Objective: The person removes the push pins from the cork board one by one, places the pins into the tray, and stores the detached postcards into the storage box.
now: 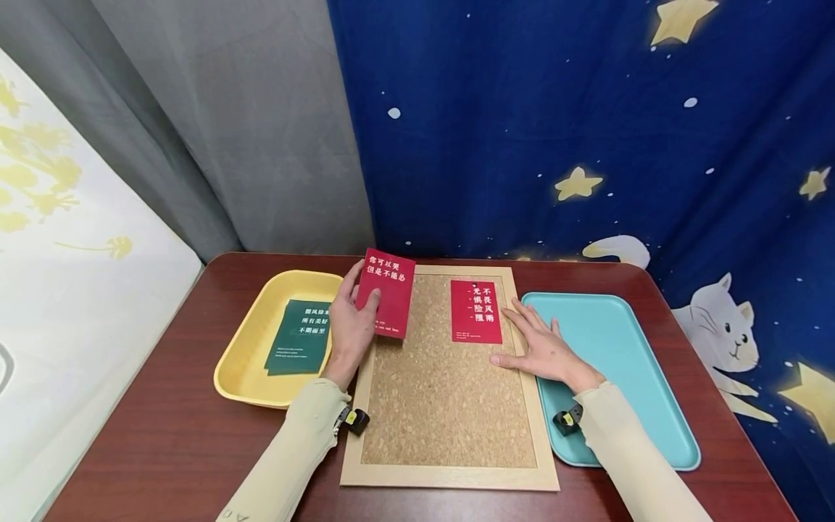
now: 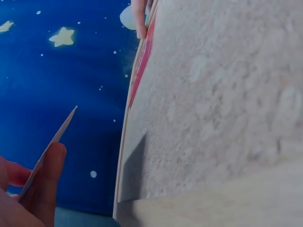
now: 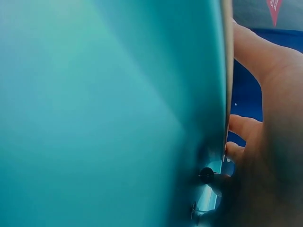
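Observation:
My left hand (image 1: 354, 319) pinches a red card (image 1: 396, 301) with white lettering, raised over the upper left of the cork board (image 1: 450, 406). The left wrist view shows this card edge-on between thumb and fingers (image 2: 53, 161), tilted away from the board. Another red card (image 1: 464, 326) lies on the board's upper right, with a small dark pin head (image 1: 474, 284) at its top. Beside that card, my right hand (image 1: 544, 351) rests at the board's right edge, its fingers extended and spread and holding nothing.
A yellow tray (image 1: 244, 388) at the left holds green cards (image 1: 300, 341) with white lettering. On the right, a turquoise tray (image 1: 636, 362) sits beside the board under my right forearm. Small dark round objects (image 3: 206, 175) show near my right fingers. Curtains (image 1: 457, 145) hang behind the table.

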A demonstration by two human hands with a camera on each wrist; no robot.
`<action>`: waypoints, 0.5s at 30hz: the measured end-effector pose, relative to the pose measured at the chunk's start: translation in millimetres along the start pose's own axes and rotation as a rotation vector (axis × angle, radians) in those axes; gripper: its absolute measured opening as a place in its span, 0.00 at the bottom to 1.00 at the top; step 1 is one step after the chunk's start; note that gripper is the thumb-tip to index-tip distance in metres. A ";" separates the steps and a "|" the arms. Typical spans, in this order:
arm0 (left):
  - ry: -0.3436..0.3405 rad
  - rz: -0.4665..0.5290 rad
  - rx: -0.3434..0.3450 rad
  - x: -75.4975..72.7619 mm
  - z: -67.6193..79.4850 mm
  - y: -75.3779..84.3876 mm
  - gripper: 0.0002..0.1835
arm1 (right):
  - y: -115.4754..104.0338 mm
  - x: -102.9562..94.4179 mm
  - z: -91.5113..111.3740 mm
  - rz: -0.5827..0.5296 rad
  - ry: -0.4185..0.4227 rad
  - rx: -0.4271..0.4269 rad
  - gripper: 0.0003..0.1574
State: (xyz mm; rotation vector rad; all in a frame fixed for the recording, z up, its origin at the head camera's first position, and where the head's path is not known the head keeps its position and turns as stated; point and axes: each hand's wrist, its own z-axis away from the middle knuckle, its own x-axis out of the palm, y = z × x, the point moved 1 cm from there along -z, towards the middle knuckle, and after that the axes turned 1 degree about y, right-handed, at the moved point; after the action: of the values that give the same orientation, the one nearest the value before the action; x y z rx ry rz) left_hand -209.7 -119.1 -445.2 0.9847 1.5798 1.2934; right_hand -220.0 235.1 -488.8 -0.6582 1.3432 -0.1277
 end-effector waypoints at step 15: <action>0.022 -0.008 0.021 -17.4 -1.8 1.2 0.34 | -1.1 -0.3 1.4 -0.005 0.007 -0.002 0.67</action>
State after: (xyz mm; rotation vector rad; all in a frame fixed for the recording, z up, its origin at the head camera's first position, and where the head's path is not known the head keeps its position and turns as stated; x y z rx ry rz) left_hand -205.5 -135.8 -441.6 0.9787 1.6149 1.2884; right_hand -218.5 234.8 -487.9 -0.6632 1.3491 -0.1325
